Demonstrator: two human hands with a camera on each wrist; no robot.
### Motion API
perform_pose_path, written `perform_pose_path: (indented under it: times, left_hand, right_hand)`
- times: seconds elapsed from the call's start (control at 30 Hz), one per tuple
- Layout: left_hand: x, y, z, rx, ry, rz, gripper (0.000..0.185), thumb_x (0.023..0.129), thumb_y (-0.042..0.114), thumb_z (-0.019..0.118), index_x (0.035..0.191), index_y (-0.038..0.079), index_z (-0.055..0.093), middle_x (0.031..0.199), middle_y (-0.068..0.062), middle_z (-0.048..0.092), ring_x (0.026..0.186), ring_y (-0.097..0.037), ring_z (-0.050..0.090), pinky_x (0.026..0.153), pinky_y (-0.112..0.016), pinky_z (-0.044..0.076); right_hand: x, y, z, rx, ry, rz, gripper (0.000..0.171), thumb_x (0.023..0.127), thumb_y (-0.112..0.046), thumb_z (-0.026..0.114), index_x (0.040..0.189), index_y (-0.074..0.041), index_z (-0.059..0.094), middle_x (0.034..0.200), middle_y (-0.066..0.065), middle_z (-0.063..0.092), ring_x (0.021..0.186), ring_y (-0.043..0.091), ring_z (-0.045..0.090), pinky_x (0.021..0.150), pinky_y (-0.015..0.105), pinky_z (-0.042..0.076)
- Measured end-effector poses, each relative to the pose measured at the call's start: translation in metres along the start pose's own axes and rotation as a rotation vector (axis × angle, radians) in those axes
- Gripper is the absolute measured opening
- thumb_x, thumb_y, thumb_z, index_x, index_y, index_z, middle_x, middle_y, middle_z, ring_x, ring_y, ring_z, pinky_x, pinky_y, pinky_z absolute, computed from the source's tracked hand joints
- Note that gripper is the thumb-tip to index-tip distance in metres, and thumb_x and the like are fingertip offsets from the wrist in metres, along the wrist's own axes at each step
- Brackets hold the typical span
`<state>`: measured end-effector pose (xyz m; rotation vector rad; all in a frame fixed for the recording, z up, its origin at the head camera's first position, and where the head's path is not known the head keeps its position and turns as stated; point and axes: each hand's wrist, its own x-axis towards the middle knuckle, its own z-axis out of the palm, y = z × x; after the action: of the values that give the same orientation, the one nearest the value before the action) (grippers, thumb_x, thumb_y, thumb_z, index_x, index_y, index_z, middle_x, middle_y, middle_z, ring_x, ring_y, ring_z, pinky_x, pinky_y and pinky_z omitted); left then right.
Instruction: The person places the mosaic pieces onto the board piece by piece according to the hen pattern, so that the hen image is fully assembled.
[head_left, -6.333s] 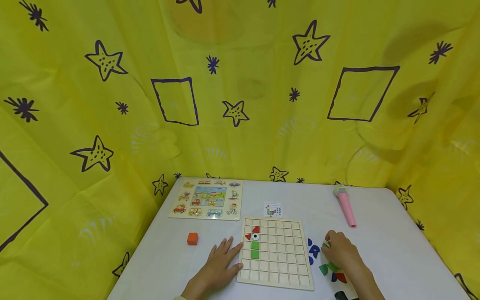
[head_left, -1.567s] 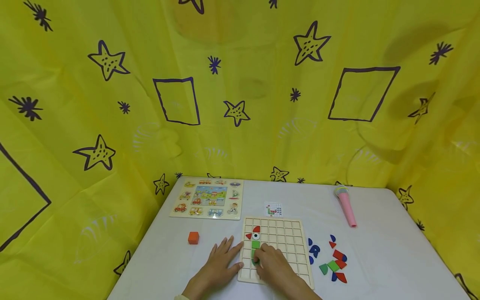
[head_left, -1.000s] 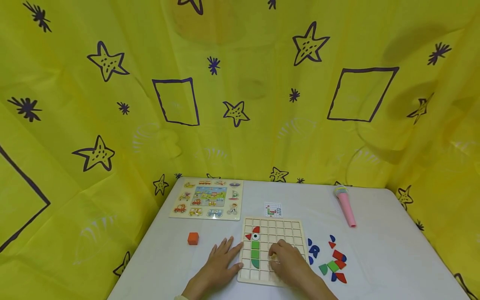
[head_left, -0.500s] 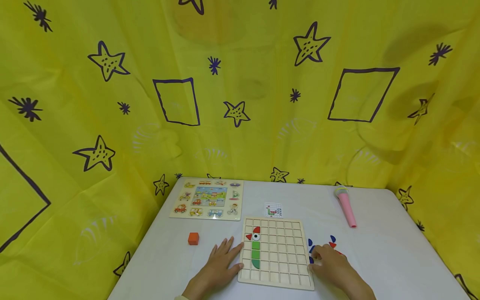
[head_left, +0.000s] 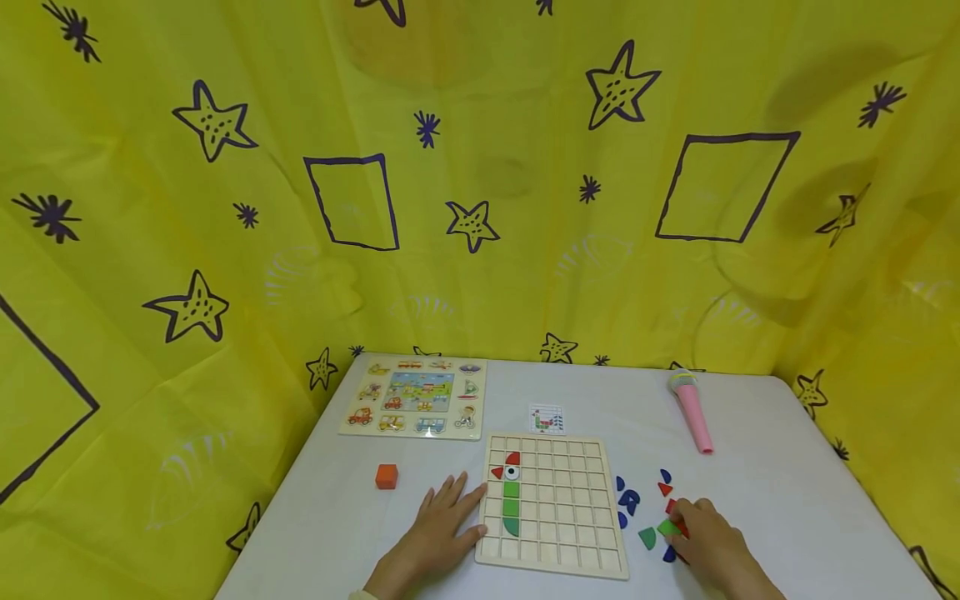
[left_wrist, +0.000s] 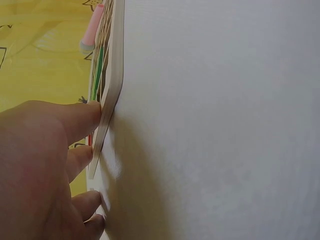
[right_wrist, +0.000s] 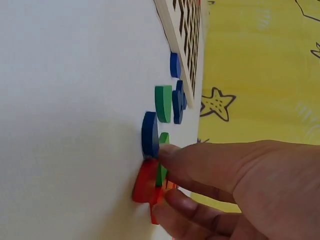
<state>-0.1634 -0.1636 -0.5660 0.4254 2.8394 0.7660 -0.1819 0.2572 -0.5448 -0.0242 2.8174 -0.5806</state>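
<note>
My left hand [head_left: 441,533] lies with fingers spread at the left edge of a wooden grid board [head_left: 555,564]; in the left wrist view its thumb and a finger touch the board's side. The board holds a red quarter-round, a red triangle, a white eye disc [head_left: 512,472], two green squares [head_left: 511,498] and a green quarter-round [head_left: 512,527]. Right of the board, my right hand [head_left: 708,542] pinches a green square block [head_left: 667,527] between thumb and fingers, low among the loose pieces. A dark blue piece [right_wrist: 150,134] and red pieces [right_wrist: 145,182] lie right by its fingertips.
Several blue pieces [head_left: 628,500] and a green quarter-round [head_left: 647,538] lie beside the board. A pattern card [head_left: 547,419] sits behind it. A picture puzzle [head_left: 360,429], an orange cube [head_left: 386,477] and a pink toy microphone [head_left: 696,421] are farther out. A yellow curtain [head_left: 517,292] closes the back.
A green square and a green quarter-round have joined the column on the board. My right hand has moved from the board rightward to the loose pieces. The left hand has stayed put.
</note>
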Motion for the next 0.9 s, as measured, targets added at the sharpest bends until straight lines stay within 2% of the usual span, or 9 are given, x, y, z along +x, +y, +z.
perform_pose_path:
  times: [0.17, 0.33, 0.67, 0.9]
  left_hand:
    - [0.000, 0.000, 0.000, -0.001, -0.001, -0.002, 0.064, 0.103, 0.052, 0.061, 0.161, 0.031, 0.045, 0.173, -0.013, 0.030, 0.161, -0.042, 0.021, 0.127, -0.069, 0.013]
    - [0.000, -0.001, 0.000, 0.001, -0.003, -0.003, 0.064, 0.103, 0.052, 0.061, 0.162, 0.031, 0.045, 0.173, -0.013, 0.030, 0.161, -0.041, 0.021, 0.127, -0.069, 0.014]
    - [0.000, -0.001, 0.001, 0.011, 0.001, -0.002, 0.065, 0.102, 0.052, 0.061, 0.161, 0.031, 0.045, 0.172, -0.013, 0.032, 0.161, -0.042, 0.022, 0.126, -0.070, 0.015]
    - [0.001, -0.002, 0.001, 0.008, 0.000, 0.000, 0.064, 0.103, 0.052, 0.061, 0.161, 0.031, 0.045, 0.173, -0.013, 0.031, 0.161, -0.041, 0.021, 0.127, -0.069, 0.014]
  right_hand:
    - [0.001, -0.008, 0.005, -0.001, 0.032, -0.014, 0.019, 0.093, -0.011, 0.079, 0.108, -0.003, 0.071, 0.104, 0.011, 0.062, 0.091, 0.026, 0.055, 0.081, 0.054, 0.051]
    - [0.003, -0.012, 0.010, 0.018, 0.048, 0.004, 0.019, 0.093, -0.011, 0.079, 0.110, -0.007, 0.071, 0.114, 0.011, 0.065, 0.101, 0.032, 0.056, 0.082, 0.052, 0.044]
    - [0.010, -0.012, 0.018, 0.098, 0.028, -0.022, 0.019, 0.094, -0.012, 0.078, 0.111, -0.010, 0.070, 0.105, 0.004, 0.064, 0.099, 0.023, 0.061, 0.085, 0.054, 0.039]
    - [0.012, -0.014, 0.018, 0.089, 0.031, -0.034, 0.017, 0.096, -0.010, 0.075, 0.112, -0.009, 0.069, 0.105, 0.005, 0.063, 0.100, 0.023, 0.060, 0.083, 0.046, 0.040]
